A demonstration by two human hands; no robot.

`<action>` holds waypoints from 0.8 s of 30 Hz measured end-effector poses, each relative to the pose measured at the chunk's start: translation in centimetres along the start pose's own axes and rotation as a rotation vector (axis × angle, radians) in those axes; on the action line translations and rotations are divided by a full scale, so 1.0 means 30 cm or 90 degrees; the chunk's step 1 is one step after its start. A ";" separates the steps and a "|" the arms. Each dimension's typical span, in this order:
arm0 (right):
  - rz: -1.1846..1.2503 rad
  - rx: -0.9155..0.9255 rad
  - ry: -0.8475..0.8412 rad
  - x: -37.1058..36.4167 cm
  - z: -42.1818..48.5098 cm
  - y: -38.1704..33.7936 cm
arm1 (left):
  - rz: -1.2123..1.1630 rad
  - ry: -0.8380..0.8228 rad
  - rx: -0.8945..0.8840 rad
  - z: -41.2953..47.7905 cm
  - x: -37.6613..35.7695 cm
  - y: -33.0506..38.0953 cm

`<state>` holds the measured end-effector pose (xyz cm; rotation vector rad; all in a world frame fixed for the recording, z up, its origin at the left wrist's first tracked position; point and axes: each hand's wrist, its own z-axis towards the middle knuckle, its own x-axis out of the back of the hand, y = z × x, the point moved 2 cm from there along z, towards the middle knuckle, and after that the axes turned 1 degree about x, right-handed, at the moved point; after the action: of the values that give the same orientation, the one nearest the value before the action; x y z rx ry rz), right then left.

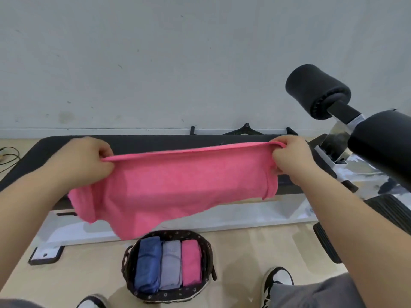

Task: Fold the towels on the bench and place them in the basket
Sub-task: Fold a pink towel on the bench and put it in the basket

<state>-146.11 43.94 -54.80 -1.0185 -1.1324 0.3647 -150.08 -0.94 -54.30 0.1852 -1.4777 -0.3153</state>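
A pink towel [178, 185] hangs stretched in the air in front of the black bench pad [155, 142]. My left hand [82, 161] pinches its top left corner and my right hand [293, 158] pinches its top right corner. The towel's lower edge droops over the rim of a dark woven basket [133, 292] on the floor. Inside the basket lie three folded towels side by side: a blue one [148, 263], a grey one [171, 263] and a pink one [191, 262].
The bench's white frame [244, 216] runs along the floor behind the basket. Black foam rollers [318, 90] stick out at the right. My two shoes [278, 283] stand on the wooden floor beside the basket. A white wall rises behind.
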 end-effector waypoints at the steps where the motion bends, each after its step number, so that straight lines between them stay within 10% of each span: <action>1: 0.137 -0.076 0.031 -0.017 0.012 -0.005 | 0.001 0.029 0.015 0.024 -0.007 -0.019; 5: 0.503 -0.234 0.158 -0.109 0.084 -0.025 | 0.018 0.083 0.101 0.097 -0.062 -0.074; 12: 0.155 -0.143 0.193 -0.210 0.291 -0.009 | -0.046 0.122 0.241 0.223 -0.145 -0.127; 19: 0.031 -0.169 0.161 -0.239 0.435 0.014 | -0.185 0.289 0.093 0.368 -0.158 -0.087; 24: -0.201 -0.140 0.118 -0.248 0.404 -0.019 | -0.192 0.222 0.124 0.351 -0.165 -0.096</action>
<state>-159.99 44.27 -57.89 -1.0203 -1.1578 -0.1075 -161.11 -1.36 -58.94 0.5939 -1.1312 -0.3602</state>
